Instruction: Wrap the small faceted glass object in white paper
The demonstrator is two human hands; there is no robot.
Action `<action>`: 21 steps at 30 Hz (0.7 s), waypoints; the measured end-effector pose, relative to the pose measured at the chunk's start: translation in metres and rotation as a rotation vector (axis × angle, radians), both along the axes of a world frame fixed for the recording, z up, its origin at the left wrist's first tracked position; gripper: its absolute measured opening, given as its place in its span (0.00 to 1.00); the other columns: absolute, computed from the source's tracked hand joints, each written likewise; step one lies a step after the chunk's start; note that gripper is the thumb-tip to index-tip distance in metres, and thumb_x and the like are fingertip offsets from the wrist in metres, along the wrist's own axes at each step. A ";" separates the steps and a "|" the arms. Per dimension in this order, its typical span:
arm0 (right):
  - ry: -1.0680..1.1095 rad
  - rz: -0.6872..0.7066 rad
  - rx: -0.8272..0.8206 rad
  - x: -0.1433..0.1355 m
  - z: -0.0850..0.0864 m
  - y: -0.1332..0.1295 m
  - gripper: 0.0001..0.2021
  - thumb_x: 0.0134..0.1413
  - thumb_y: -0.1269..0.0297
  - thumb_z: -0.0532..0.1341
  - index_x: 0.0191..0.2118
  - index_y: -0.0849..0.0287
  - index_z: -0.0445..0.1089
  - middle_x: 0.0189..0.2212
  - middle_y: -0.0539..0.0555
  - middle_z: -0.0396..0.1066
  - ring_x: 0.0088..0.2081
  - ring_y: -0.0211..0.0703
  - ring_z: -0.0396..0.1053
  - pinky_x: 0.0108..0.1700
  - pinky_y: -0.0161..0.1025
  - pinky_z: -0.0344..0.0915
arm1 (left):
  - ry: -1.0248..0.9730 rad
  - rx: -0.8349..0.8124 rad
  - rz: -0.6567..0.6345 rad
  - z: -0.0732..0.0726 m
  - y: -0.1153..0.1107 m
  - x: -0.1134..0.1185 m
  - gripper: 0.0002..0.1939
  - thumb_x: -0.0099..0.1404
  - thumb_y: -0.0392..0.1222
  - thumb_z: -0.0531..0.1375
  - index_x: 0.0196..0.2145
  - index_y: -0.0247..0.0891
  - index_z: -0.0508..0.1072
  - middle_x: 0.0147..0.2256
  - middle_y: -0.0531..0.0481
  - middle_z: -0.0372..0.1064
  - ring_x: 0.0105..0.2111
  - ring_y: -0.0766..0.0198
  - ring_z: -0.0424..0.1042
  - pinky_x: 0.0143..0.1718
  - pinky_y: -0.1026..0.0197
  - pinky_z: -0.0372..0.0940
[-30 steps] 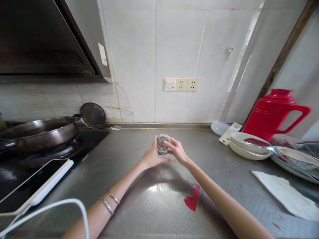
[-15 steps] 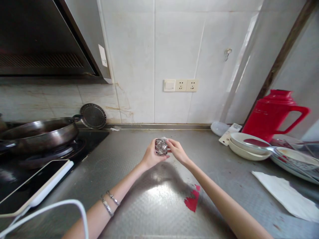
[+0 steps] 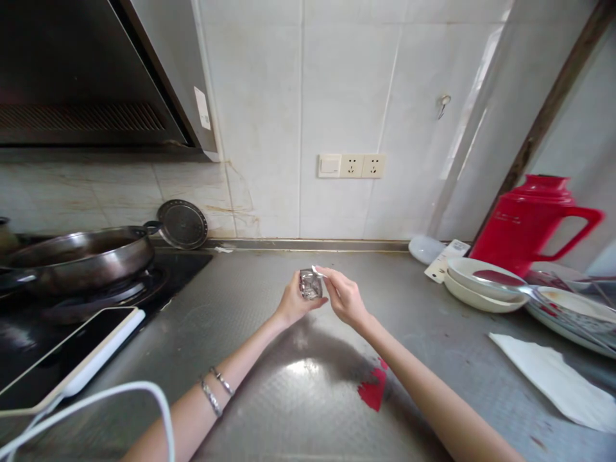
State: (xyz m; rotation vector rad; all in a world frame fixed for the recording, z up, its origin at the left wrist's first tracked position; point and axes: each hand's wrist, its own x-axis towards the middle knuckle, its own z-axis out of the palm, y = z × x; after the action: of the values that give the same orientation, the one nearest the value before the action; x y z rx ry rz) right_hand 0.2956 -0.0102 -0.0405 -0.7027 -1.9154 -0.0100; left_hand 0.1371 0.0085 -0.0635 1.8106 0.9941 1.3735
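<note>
Over the middle of the counter, my left hand (image 3: pixel 292 301) is closed round a small, shiny, see-through vessel that looks like a glass (image 3: pixel 311 286). Its thumb passes under the near side, and the top tilts toward me. At the upper right of the rim, my right hand (image 3: pixel 347 296) pinches a white scrap that looks like tissue (image 3: pixel 316 272). The scrap touches or lies just over the glass; I cannot tell which. Inside the glass I see only grey, glinting reflections.
A red torn scrap (image 3: pixel 372 389) lies on the metal counter (image 3: pixel 289 436). To the right are a white paper sheet (image 3: pixel 553 378), stacked bowls (image 3: pixel 474 296) and a red thermos (image 3: pixel 527 224). Leftward are a steel pan (image 3: pixel 86 263) on the stove, a phone (image 3: pixel 67 359) and a white cable (image 3: pixel 163 410).
My right hand has turned and drawn its fingers together, moving from the glass's side to its rim, where the white scrap now stands out. My left hand keeps its hold.
</note>
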 end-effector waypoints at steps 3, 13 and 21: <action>-0.074 0.037 0.062 0.000 -0.001 -0.001 0.18 0.64 0.68 0.49 0.55 0.54 0.66 0.52 0.56 0.71 0.55 0.46 0.67 0.59 0.49 0.62 | 0.016 0.018 0.005 -0.002 0.001 0.000 0.32 0.44 0.46 0.71 0.45 0.36 0.64 0.40 0.46 0.72 0.39 0.58 0.72 0.40 0.58 0.66; 0.098 -0.016 -0.104 -0.002 -0.001 -0.003 0.16 0.64 0.64 0.48 0.50 0.54 0.70 0.48 0.57 0.74 0.50 0.48 0.71 0.53 0.46 0.67 | 0.010 -0.014 -0.074 -0.004 -0.003 0.004 0.32 0.44 0.45 0.71 0.45 0.36 0.65 0.39 0.48 0.72 0.37 0.60 0.72 0.38 0.61 0.66; 0.069 0.011 -0.105 -0.002 0.000 -0.001 0.16 0.64 0.64 0.49 0.50 0.54 0.70 0.48 0.57 0.74 0.51 0.48 0.71 0.56 0.49 0.64 | 0.050 0.026 -0.031 -0.002 0.000 0.004 0.34 0.42 0.38 0.70 0.47 0.36 0.63 0.41 0.47 0.70 0.39 0.60 0.71 0.40 0.59 0.66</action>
State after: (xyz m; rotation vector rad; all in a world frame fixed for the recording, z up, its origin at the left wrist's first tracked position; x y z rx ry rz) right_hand 0.2932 -0.0116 -0.0408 -0.7533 -1.8640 0.1215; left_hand 0.1411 0.0081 -0.0658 1.8801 0.9737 1.3347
